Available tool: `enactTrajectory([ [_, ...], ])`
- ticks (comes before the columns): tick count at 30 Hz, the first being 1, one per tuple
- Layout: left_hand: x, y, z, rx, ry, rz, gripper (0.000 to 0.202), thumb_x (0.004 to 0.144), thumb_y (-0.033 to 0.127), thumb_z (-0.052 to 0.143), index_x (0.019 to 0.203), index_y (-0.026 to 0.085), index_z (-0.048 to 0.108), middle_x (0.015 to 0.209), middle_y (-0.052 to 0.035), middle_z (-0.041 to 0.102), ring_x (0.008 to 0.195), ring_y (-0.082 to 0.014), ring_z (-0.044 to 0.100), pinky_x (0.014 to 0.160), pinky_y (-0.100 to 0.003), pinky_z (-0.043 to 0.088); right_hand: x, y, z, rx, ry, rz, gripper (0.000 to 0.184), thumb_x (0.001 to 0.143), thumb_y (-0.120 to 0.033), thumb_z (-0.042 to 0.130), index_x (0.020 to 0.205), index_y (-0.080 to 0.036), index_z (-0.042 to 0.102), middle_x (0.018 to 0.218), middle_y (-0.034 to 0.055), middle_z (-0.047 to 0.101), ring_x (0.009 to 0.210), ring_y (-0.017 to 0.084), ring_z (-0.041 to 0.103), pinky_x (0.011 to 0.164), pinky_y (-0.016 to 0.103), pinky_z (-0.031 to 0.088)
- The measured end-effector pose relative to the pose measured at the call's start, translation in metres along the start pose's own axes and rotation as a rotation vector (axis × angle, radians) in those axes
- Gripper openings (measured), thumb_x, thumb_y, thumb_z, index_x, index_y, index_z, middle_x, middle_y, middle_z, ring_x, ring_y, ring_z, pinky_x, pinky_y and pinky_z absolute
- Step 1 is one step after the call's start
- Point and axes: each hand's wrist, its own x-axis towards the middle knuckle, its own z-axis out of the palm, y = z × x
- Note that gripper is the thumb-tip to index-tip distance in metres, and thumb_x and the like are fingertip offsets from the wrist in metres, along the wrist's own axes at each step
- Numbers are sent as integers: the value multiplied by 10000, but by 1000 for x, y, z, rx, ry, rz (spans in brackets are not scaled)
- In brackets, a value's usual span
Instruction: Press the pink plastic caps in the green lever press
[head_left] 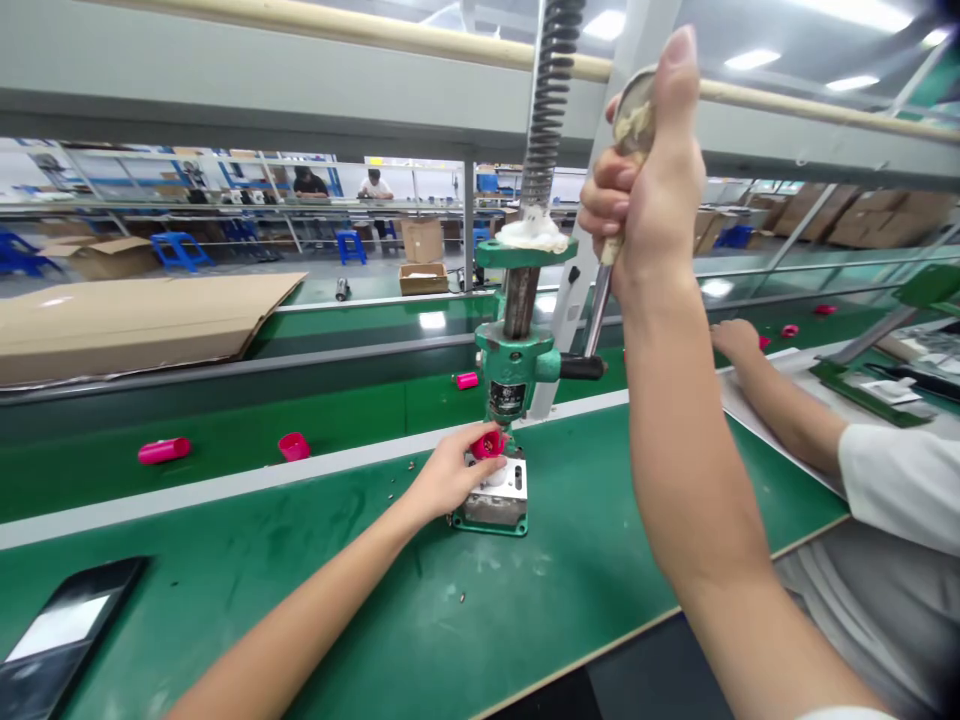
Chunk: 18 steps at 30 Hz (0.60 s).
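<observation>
- The right hand (645, 190) is shut in a tight fist around a steel lever (598, 310), up high, with a round metal knob (634, 115) at the top of the fist.
- The lever stands just to the right of a green hand press (514, 365).
- The left hand (450, 475) is part open, and its fingers (471, 450) curl over a pink plastic piece (487, 444).
- The pink plastic piece sits right under the press head, above a metal base plate (495, 497).
- The step in hand looks like setting the pink plastic piece in place while the lever is held up.
- Pushing the lever down would call for the left fingers to be out from under the press first.
- A black label (507, 398) on the press has small white writing, too small to read. No brand name can be read.
- A thick coiled spring (551, 100) rises from the press, with a lump of white cloth (529, 232) at its foot.
- More pink tubes (163, 450) lie on a green conveyor belt (225, 440).
- Another person's arm (780, 400) reaches in from the right, over a green workbench (525, 600).
</observation>
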Motion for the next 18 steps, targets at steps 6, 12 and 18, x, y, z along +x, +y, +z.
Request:
enactTrajectory([
  [6,4,9,7,-84,-63,19,389,922,429,708,1231,192,702,1251,-88,742,1126,-280,684,997,-383,527,2,5,-4,41,-30,-55,838,567,-778,795,1256,-367,553,725,-30,151,586,111,69,538,296,91],
  [12,-1,9,13,-169,-87,11,430,926,438,713,1279,197,679,1320,-102,712,1150,-270,681,987,-362,536,2,0,-1,14,-6,-32,731,399,-825,806,827,-300,532,710,-19,187,584,113,104,523,309,90],
  [18,-1,10,10,-137,-89,17,421,942,426,699,1294,197,675,1220,-96,738,1126,-266,679,983,-369,522,0,0,3,43,-40,-98,756,495,-868,791,872,-265,535,694,-39,155,542,90,104,460,284,63],
])
